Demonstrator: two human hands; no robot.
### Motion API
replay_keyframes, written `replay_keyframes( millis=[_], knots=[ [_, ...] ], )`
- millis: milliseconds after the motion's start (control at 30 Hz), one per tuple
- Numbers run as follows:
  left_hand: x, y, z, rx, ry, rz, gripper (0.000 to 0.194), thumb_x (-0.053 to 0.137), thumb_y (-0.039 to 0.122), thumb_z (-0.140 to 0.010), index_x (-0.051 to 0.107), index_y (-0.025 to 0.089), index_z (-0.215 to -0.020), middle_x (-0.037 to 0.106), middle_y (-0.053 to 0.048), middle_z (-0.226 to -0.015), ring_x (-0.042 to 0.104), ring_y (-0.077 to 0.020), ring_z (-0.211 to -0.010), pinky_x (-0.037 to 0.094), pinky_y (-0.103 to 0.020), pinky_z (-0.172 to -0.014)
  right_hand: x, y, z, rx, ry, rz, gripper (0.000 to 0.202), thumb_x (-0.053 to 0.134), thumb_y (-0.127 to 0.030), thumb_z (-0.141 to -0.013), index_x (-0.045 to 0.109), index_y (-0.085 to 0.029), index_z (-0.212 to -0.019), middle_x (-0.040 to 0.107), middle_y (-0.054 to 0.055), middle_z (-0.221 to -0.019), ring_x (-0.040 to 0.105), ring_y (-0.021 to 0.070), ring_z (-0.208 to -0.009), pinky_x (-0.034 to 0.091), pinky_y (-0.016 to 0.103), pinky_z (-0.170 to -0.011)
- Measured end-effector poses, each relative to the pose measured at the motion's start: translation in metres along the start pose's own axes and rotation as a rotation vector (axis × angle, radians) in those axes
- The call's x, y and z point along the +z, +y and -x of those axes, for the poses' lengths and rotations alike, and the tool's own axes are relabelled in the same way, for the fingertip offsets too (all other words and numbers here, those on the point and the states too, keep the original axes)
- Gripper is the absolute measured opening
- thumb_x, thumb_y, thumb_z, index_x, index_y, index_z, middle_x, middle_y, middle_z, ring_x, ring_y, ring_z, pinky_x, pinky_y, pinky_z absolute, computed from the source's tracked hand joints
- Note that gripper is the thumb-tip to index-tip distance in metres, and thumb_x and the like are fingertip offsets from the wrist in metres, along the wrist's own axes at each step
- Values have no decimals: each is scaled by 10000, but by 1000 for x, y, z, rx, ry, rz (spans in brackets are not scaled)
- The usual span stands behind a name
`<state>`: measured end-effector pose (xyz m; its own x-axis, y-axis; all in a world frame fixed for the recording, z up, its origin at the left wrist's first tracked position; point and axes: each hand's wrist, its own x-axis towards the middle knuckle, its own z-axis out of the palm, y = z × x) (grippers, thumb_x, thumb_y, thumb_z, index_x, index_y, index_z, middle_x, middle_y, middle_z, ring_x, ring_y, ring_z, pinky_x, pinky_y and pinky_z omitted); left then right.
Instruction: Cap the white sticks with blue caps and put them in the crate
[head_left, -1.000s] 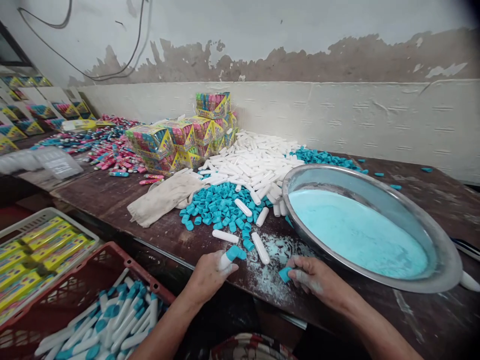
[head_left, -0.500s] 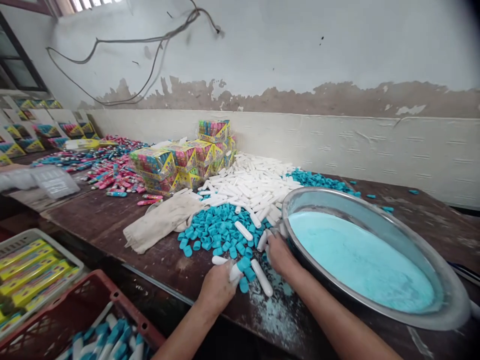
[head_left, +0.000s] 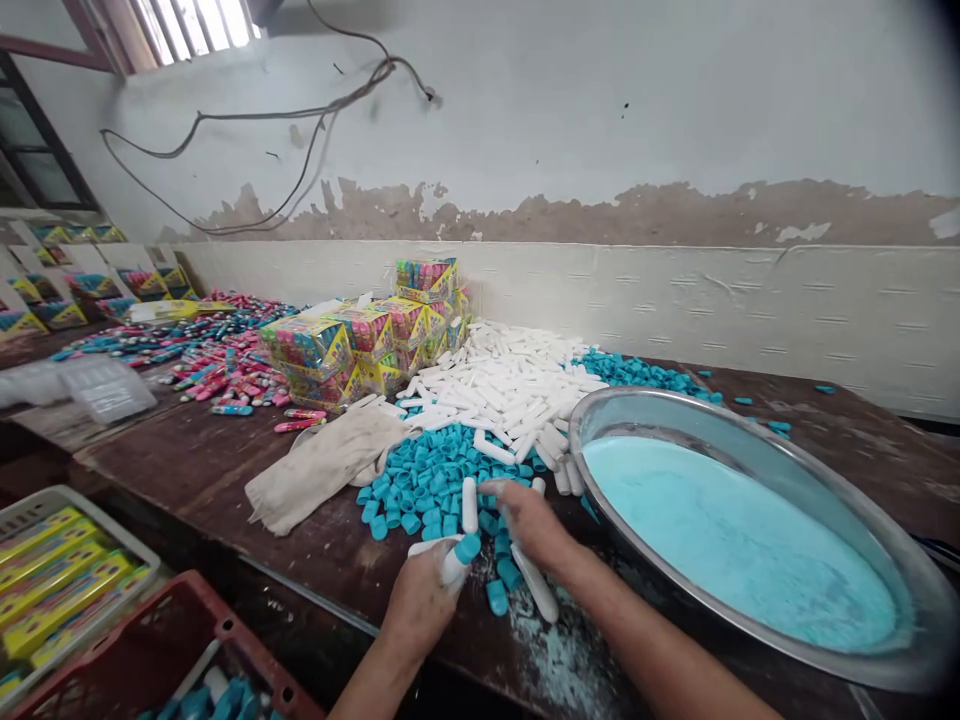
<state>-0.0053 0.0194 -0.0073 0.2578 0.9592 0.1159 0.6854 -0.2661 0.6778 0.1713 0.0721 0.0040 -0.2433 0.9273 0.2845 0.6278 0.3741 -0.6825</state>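
My left hand [head_left: 421,592] is closed around a white plastic tube [head_left: 452,568] with a blue cap [head_left: 468,548] on its upper end. Another white tube end shows just behind its knuckles. My right hand [head_left: 531,522] pinches at the side of a bare white tube [head_left: 469,504], held nearly upright over the blue caps; its thumb is partly hidden. Beneath the right wrist lies a long white tube [head_left: 537,588]. Loose blue caps [head_left: 427,480] spread beyond both hands, with a heap of white tubes [head_left: 495,385] behind them.
A metal basin [head_left: 750,440] of pale blue powder stands at right. A cloth glove [head_left: 322,470] lies left of the caps, before stacked display boxes [head_left: 360,340]. Red crate [head_left: 217,620] and pale basket [head_left: 142,560] sit lower left. Pink and blue pens [head_left: 217,350] are piled farther back.
My right hand has moved left from beside the basin towards my left hand, bringing a white tube. My left hand has shifted slightly left and down, still gripping its capped tube. The view tilted up a little.
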Motion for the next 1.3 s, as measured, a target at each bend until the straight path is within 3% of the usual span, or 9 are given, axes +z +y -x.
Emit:
replay_keyframes(
  millis=[167, 400, 567, 733, 900, 1033, 1133, 1233, 1300],
  knots=[
    [-4, -1, 4, -62, 34, -8, 169, 466, 280, -802, 615, 212, -843, 637, -9, -769, 577, -145, -753, 375, -179, -642, -29, 21, -13, 202, 66, 184, 292, 394, -107, -776, 659, -139, -893, 654, 78, -844, 597, 189, -800, 448, 295, -718],
    [-7, -1, 7, -98, 69, 69, 206, 474, 307, -790, 607, 206, -911, 644, -4, -826, 594, -140, -763, 395, -171, -656, -2, 15, -34, 143, -50, 393, 227, 523, -165, -749, 652, -174, -936, 583, 94, -980, 526, 220, -940, 393, 294, -765],
    [-5, 1, 8, -112, 74, 101, 210, 478, 280, -778, 610, 216, -928, 649, -8, -877, 602, -142, -813, 399, -166, -686, 1, 14, -41, 93, -113, 506, 258, 635, -217, -673, 631, -192, -930, 536, 92, -1011, 481, 247, -971, 355, 324, -778],
    [-5, 6, 7, -147, 84, 92, 172, 476, 293, -775, 607, 182, -784, 629, -16, -746, 586, -147, -703, 385, -185, -614, -5, 3, -33, 24, -166, 523, 146, 574, -188, -731, 604, -183, -874, 588, 53, -910, 515, 190, -902, 342, 269, -760],
    [-7, 9, 5, -105, 100, 72, 219, 456, 325, -791, 611, 171, -778, 621, -30, -735, 561, -163, -706, 379, -217, -639, -14, -18, -2, -22, -163, 483, 141, 493, -217, -795, 565, -184, -911, 615, 46, -907, 544, 168, -874, 351, 239, -715],
    [-5, 11, 7, -62, 74, 45, 183, 486, 314, -773, 600, 172, -756, 619, -23, -714, 554, -167, -706, 372, -222, -629, -24, -33, 30, 35, -120, 306, 136, 468, -242, -793, 545, -179, -886, 623, 39, -748, 567, 169, -704, 365, 248, -617],
    [-2, 14, 11, -14, -7, 5, 205, 445, 323, -802, 594, 183, -788, 635, -19, -755, 570, -157, -711, 374, -212, -631, -36, -38, 48, 194, -89, -101, 146, 476, -276, -767, 513, -169, -859, 582, 4, -617, 534, 137, -551, 382, 237, -538],
    [0, 18, 15, 0, -104, -146, 210, 426, 325, -809, 589, 194, -783, 641, -21, -746, 585, -168, -696, 360, -217, -595, -48, -42, 61, 299, -176, -472, 202, 514, -334, -737, 492, -165, -845, 557, -24, -572, 489, 103, -462, 387, 224, -482],
    [2, 24, 18, 5, -162, -230, 185, 437, 308, -795, 589, 204, -790, 641, -21, -724, 591, -175, -679, 342, -218, -559, -52, -45, 67, 315, -246, -561, 206, 543, -340, -716, 495, -165, -813, 545, -37, -553, 464, 88, -439, 375, 214, -460]
  ],
)
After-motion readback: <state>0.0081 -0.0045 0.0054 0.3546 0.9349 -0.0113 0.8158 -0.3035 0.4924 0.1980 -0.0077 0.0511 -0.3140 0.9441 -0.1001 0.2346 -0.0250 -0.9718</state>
